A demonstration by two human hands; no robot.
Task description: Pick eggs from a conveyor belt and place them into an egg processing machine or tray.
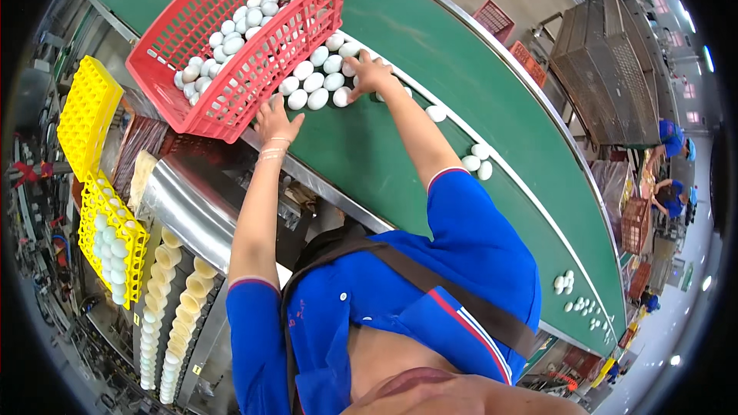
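A red plastic crate (230, 95), partly filled with pale eggs (233, 45), rests at the upper left on a green conveyor belt (369, 150). Beside the crate, several more eggs (315, 82) lie on the belt. My left hand (277, 122), fingers spread, is at the crate's lower edge, near the closest loose eggs. My right hand (369, 74) reaches over the right side of the egg group, fingers spread and curved around some eggs; whether it grips one is unclear. A few eggs (478, 161) lie farther along, by a white divider strip (519, 190).
Yellow egg trays (86, 118) are stacked at the left; another tray (141, 253) holds eggs. Cream roller cups (187, 305) carry eggs below a curved metal cover (193, 202). The belt's metal edge (340, 202) runs before me. Co-workers (671, 193) are at the far right.
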